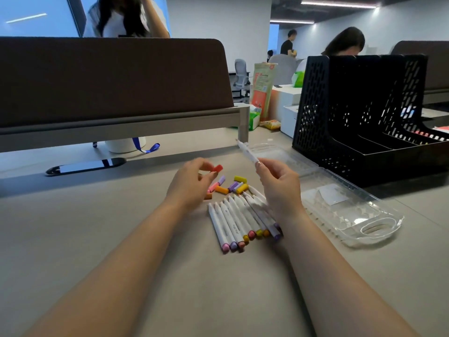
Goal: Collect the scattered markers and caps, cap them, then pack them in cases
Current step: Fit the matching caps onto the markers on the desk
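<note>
The left hand point(192, 183) pinches a small red plastic cap point(218, 168) between thumb and fingertips. The right hand point(279, 188) grips a slim white-barrelled marker point(246, 151), its bare end raised away. Cap and marker are near but apart, so capping looks barely begun. Below them on the grey worktop point(97, 239) lie loose pastel caps point(234, 186) and a row of white markers point(230, 221), capped at their near ends only. The clear plastic case point(345, 205) lies open to the right, with no markers visible inside. The right hand hides some markers, and the held marker's tip is blurred.
</note>
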